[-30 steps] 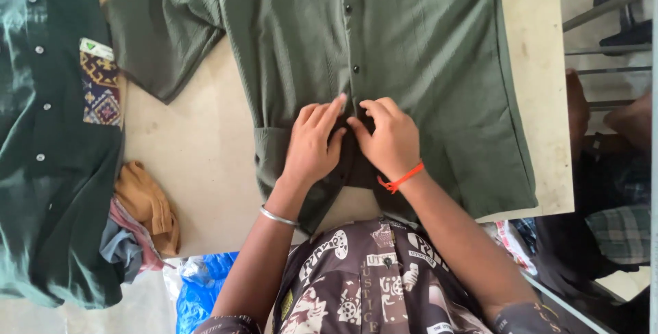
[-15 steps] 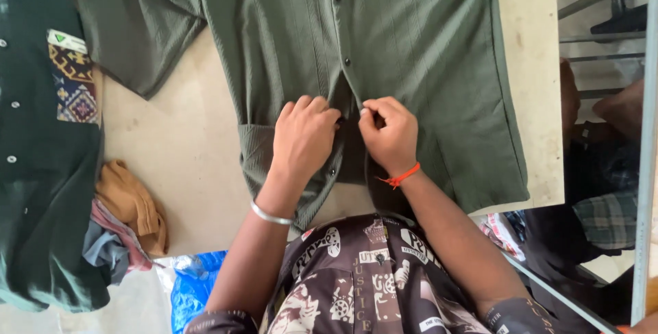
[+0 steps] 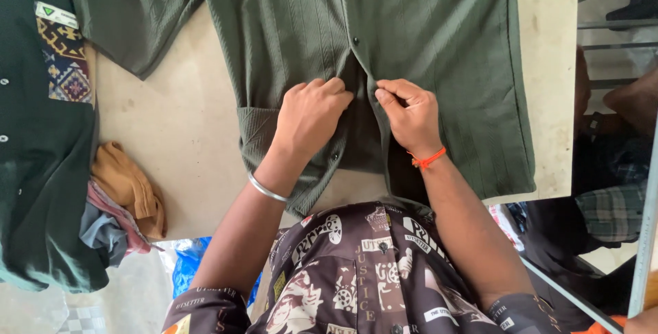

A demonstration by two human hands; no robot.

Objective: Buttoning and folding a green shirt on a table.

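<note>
My left hand [image 3: 312,118] pinches the left placket edge of the green shirt [image 3: 439,67], which lies flat on the table [image 3: 171,135] straight ahead of my grip, and I reckon that edge wants holding taut and level. Between my hands the front gapes open below the last closed button [image 3: 355,41]. My right hand [image 3: 409,111] nips the other edge, and I'd bring it squarely across so button meets hole without puckering.

1. A small rectangular white label [image 3: 56,14] with a green mark is seen at the far left, on a dark green garment [image 3: 34,190].
2. A patterned multicoloured patch [image 3: 65,60] (possibly a tag) is placed just below it.
</note>
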